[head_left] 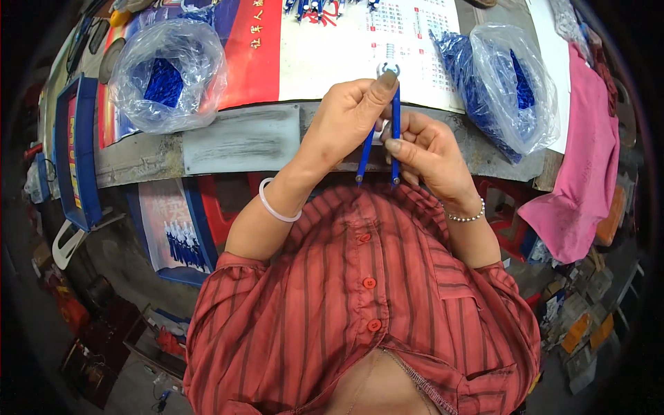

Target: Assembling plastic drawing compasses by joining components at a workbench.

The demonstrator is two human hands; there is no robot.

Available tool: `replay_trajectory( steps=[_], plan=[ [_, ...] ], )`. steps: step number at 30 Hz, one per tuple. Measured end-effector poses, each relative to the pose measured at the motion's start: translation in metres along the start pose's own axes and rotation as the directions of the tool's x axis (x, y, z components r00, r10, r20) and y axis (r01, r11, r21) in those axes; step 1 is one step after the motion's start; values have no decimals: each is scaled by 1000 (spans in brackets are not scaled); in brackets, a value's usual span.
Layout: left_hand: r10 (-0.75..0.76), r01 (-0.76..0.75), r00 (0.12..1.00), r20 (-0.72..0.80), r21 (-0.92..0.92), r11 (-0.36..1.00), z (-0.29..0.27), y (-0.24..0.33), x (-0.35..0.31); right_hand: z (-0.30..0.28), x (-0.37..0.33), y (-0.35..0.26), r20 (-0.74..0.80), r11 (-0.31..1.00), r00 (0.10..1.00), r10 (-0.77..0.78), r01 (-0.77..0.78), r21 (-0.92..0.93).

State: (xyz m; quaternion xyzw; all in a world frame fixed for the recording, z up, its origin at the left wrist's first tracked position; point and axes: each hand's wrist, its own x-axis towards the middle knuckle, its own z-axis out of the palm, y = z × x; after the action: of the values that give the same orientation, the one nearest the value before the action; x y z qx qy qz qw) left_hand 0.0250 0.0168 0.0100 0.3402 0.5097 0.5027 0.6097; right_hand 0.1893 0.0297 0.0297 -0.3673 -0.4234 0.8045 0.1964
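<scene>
Worktable (152, 162), red-lettered calendar (332, 69), fingers (408, 151) holding blue rods (365, 158)

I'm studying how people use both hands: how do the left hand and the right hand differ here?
The left hand grips the two-legged tool near its head; the right hand sits lower, at the blue legs. The left thumb points away from the body, the right thumb leftward across a leg. The left wrist wears a smooth white bangle, the right a beaded bracelet. Both are bare.
</scene>
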Motion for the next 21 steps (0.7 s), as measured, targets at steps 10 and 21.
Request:
replay_trajectory(
  steps=[10, 21],
  plan=[
    [117, -112, 991, 69, -72, 991, -3, 4, 2, -2, 8, 1, -17, 995, 998, -64, 63, -79],
    [24, -53, 990, 142, 211, 976, -26, 0, -15, -14, 35, -19, -171, 950, 957, -234, 187, -251]
  ],
)
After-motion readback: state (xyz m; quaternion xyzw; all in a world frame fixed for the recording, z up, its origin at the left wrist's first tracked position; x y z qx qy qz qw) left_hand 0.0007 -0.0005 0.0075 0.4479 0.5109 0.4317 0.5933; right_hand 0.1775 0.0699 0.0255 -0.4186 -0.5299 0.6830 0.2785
